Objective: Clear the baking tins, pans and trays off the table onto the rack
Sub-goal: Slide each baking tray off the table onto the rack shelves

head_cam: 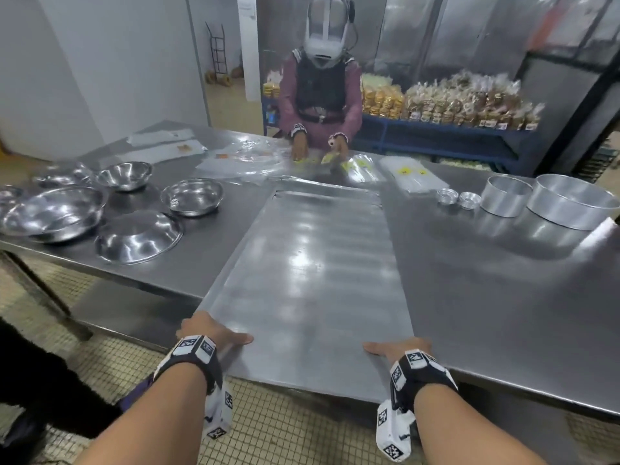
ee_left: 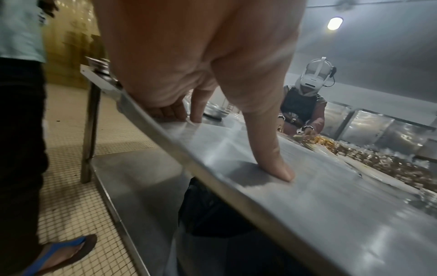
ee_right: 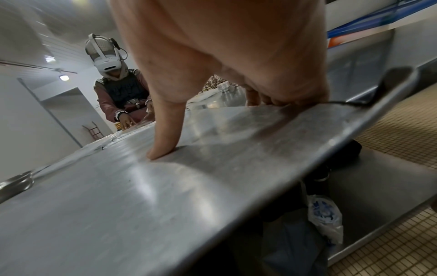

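Large flat baking tray [head_cam: 312, 263], dull grey metal, shallow raised rim, banded glare across its face. Long axis runs from the near edge of the tabletop [head_cam: 486, 297] toward the far edge; its near end overhangs the near edge, above the tiled floor. A second sheet edge shows under its far end, so it appears to lie on at least one more tray.

Left hand [head_cam: 211, 332] grips the tray's near left corner: thumb [ee_left: 272, 158] lies flat on the top surface, fingers [ee_left: 170, 112] curl over the left rim. Right hand [head_cam: 397, 349] grips the near right corner the same way: thumb [ee_right: 163, 142] pressed on top, fingers [ee_right: 267, 99] curled round the right rim. Whether the fingertips reach beneath the tray, cannot tell.

Left of the tray, toward the tabletop's left end: several shiny steel bowls [head_cam: 191, 196], one upturned [head_cam: 139, 236]. Right of the tray, toward the far right corner: two round straight-sided cake tins [head_cam: 570, 201], side by side, and two small fluted moulds [head_cam: 458, 198] just beside them. Along the far edge: clear plastic bags [head_cam: 414, 177] and wrapping.

Across the table, another person [head_cam: 320, 95] in a headset and dark vest, both hands on the packaging. Behind, a blue shelf [head_cam: 436, 135] stacked with bagged baked goods.
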The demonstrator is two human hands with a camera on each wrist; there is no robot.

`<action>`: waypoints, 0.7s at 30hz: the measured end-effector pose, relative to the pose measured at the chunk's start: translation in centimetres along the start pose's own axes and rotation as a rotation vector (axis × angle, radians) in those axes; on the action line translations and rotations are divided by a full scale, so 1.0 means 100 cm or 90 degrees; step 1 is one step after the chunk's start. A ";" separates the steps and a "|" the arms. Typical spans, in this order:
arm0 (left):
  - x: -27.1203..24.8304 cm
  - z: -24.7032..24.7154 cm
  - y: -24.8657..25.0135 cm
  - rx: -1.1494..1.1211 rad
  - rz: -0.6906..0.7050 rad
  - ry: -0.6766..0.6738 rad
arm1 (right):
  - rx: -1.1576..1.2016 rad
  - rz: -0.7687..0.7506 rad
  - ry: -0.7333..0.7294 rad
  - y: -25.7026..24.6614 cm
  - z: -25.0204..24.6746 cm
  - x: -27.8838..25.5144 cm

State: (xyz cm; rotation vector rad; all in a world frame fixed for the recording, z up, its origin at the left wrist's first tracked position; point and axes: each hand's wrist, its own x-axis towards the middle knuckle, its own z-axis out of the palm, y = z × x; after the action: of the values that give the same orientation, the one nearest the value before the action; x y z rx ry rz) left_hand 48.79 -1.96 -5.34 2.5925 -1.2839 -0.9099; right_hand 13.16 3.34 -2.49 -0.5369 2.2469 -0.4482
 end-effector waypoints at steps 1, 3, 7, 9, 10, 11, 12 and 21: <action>0.013 -0.004 -0.001 0.016 0.007 0.000 | 0.005 0.002 0.000 -0.005 0.006 -0.003; 0.035 -0.010 -0.003 0.049 0.026 -0.001 | 0.012 0.004 -0.004 -0.012 0.016 -0.008; 0.061 -0.022 -0.002 0.091 0.042 0.004 | 0.022 0.004 0.013 -0.028 0.033 -0.017; 0.074 -0.022 0.000 0.120 0.049 0.003 | 0.024 -0.001 0.031 -0.037 0.041 -0.018; 0.081 -0.021 0.001 0.130 0.053 0.001 | 0.021 -0.005 0.033 -0.040 0.045 -0.017; 0.088 -0.020 0.001 0.133 0.055 0.000 | 0.023 -0.007 0.036 -0.043 0.050 -0.013; 0.095 -0.019 0.001 0.135 0.054 0.002 | 0.025 -0.008 0.036 -0.046 0.054 -0.009; 0.119 -0.021 0.017 0.150 0.096 0.022 | -0.028 0.002 -0.014 -0.074 0.067 0.021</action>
State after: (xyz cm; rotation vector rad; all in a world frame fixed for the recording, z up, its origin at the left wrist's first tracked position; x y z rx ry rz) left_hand 54.30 -12.33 -8.58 2.6187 -1.6415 -0.7234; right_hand 18.70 -4.99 -4.59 -0.5587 2.2413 -0.3897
